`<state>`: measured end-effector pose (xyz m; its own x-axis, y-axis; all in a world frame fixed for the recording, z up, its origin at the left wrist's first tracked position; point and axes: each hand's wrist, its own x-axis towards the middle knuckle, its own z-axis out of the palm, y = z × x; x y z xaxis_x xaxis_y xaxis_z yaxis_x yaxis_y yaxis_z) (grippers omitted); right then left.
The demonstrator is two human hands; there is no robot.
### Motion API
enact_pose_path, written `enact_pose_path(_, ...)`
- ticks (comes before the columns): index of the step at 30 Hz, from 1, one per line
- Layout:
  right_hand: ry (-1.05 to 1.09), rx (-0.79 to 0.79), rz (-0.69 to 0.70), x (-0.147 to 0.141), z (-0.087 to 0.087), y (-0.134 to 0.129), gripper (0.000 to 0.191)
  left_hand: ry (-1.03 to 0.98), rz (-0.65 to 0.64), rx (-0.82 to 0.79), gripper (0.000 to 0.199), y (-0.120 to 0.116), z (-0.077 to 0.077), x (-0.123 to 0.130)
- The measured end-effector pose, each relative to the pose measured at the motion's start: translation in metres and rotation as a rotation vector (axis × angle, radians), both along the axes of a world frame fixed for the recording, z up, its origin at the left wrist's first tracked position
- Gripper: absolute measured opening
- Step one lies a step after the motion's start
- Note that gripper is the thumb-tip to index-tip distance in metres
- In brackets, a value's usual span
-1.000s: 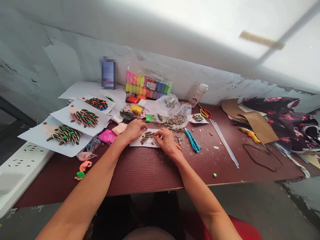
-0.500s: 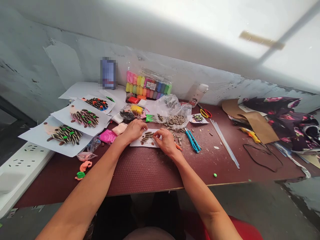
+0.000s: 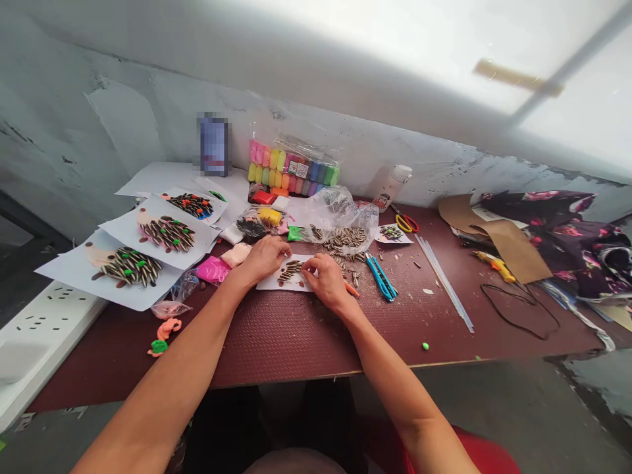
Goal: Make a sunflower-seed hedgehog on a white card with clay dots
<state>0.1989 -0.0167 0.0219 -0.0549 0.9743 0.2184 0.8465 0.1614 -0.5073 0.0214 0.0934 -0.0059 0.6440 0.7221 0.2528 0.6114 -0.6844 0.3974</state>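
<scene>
Right hand (image 3: 326,280) comes in low over the right end of the small white card (image 3: 266,282), its fingertips drawn narrow beside the striped seeds (image 3: 290,271); I can't tell whether they pinch one. Left hand (image 3: 264,257) curls at the card's far-left side, its grip unclear from here. Those seeds slant near-left to far-right, between both hands' fingertips, on the counter (image 3: 286,336).

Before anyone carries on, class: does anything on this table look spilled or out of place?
Striped seeds lie outside the clear bag, as if spilled. A green ball sits alone near the front edge of the table, and might roll off. A pale scrap lies right of the blue cutter.
</scene>
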Motion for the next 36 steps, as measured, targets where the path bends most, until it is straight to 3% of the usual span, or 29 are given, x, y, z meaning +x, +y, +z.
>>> enact_pose_path(20, 0.044, 0.006, -0.008, 0.002, 0.003, -0.001, 0.011, -0.036, -0.012, -0.02, 0.022, 0.002, -0.003, -0.001)
enact_pose_path(25, 0.079, 0.075, -0.158, 0.021, 0.007, 0.002, 0.013, -0.031, -0.011, -0.014, 0.023, 0.003, -0.003, -0.001)
enact_pose_path(30, -0.056, 0.071, -0.329, 0.045, 0.002, 0.004, 0.016, -0.024, -0.012, -0.025, 0.023, 0.002, -0.001, -0.001)
enact_pose_path(36, -0.189, 0.038, -0.335, 0.057, -0.006, 0.008, 0.019, -0.018, -0.007, -0.034, 0.022, 0.002, 0.0, -0.001)
